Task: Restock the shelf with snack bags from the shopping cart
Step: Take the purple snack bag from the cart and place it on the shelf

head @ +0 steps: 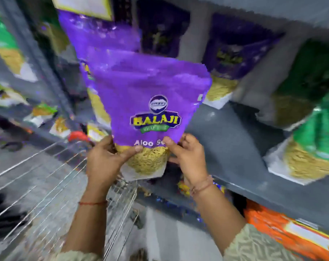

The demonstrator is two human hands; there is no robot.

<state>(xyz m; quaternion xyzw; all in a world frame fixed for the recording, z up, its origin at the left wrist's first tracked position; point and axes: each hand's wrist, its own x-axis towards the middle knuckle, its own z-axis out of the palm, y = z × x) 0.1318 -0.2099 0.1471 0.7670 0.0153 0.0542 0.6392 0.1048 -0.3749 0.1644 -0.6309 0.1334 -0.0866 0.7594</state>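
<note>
1. Both grips clench one purple bag (148,95): left hand (105,159) and right hand (188,157) pinch its lower corners.
2. Bag upright, above the shelf (235,147) front edge.
3. Bare shelf lies just right; cart (46,185) wires below left.

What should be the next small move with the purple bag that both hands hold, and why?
Probably carry the purple bag forward and slightly right, onto the bare part of the grey shelf. The left hand and right hand grip its lower corners, upright, in front of the shelf. More purple bags stand behind that gap.
</note>
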